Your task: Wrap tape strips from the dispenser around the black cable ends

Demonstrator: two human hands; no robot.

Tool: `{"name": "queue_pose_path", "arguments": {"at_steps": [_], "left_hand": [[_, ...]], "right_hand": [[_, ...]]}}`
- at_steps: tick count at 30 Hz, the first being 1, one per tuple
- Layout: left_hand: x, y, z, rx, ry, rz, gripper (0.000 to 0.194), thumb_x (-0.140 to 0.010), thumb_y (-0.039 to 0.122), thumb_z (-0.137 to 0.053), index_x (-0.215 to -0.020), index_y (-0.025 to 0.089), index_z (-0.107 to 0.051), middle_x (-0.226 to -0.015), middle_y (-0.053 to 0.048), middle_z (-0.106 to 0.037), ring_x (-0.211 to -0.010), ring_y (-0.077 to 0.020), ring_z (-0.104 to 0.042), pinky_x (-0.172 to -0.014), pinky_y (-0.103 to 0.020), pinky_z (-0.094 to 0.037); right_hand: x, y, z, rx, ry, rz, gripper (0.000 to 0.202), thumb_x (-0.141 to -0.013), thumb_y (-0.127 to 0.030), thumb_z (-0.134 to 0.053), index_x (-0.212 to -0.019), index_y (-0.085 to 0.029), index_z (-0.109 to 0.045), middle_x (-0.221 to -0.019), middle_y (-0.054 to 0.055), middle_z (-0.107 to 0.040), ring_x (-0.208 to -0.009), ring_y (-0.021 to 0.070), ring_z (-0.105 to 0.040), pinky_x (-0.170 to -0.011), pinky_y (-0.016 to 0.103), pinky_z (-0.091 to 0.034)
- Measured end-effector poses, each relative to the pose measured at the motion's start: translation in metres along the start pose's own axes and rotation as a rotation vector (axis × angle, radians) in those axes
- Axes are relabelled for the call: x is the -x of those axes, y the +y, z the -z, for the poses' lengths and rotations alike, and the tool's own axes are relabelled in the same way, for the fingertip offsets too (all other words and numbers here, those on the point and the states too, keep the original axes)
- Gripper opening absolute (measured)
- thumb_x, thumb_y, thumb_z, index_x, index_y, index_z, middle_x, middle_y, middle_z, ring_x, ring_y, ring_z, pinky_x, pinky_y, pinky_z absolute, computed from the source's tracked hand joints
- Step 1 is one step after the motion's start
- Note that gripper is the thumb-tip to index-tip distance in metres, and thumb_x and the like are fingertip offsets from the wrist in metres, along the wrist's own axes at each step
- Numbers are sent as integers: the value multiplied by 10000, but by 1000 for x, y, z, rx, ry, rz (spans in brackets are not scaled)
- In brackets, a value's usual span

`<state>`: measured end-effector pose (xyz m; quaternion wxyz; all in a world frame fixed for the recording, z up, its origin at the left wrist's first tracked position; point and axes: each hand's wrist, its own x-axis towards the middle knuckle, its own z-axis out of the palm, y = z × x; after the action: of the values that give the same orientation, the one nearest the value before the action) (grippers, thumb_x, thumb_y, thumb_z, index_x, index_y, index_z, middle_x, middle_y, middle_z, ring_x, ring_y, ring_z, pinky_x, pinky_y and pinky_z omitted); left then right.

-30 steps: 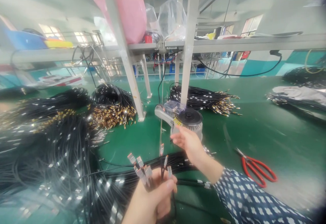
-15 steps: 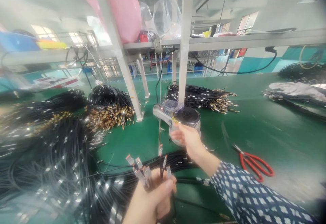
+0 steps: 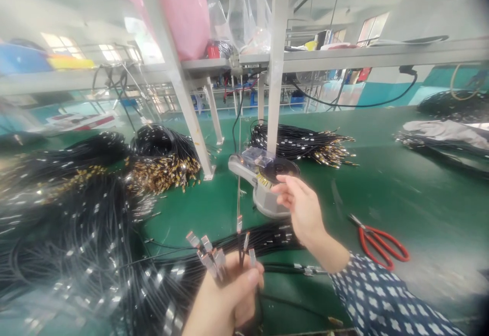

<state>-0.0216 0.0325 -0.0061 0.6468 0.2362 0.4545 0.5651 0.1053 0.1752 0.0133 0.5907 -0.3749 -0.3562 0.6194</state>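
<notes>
My left hand (image 3: 239, 290) is closed round several black cables, their flat metal connectors (image 3: 206, 244) with orange ends fanning up above the fingers. In front of my right hand (image 3: 301, 206) stands a grey round tabletop device (image 3: 263, 198) with a black disc (image 3: 277, 169) on top and a row of small yellow pieces along its edge. The fingers of my right hand are bent together by the disc's right side; whatever lies between the tips is too small to make out. Under both hands runs a bundle of black cables (image 3: 267, 239).
Red-handled pliers (image 3: 382, 244) lie to the right on the green table (image 3: 382, 173). A large heap of black cables (image 3: 76, 244) covers the left side. Another cable bundle (image 3: 305, 145) lies behind the device. White shelf posts (image 3: 187, 106) rise from the table.
My right hand has drawn away from the device's yellow pieces, to the right and slightly up. My left hand stays in place with the cables.
</notes>
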Motion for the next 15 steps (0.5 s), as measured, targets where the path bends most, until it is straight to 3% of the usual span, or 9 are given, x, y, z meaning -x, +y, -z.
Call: {"name": "queue_pose_path", "arguments": {"at_steps": [6,15], "left_hand": [[-2,0,-1,24,-7,16,339,-596,368,-877,-711,124,-670,-591,-3,-605,-346,8,-290,-380,-188,-132],[3,4,-2,-28,19,-5,294,-625,339,-865,-727,128,-687,-553,16,-568,-378,-12,-295,-404,-194,-192]], "right_hand": [[-2,11,25,266,-8,108,337,-728,-423,-751,-942,-166,-713,-881,56,-764,-475,98,-589,-495,249,-466],[-15,18,6,313,-69,147,410,-680,-398,-782,-1001,-175,-659,-810,29,-754,-476,105,-613,-495,237,-488]]}}
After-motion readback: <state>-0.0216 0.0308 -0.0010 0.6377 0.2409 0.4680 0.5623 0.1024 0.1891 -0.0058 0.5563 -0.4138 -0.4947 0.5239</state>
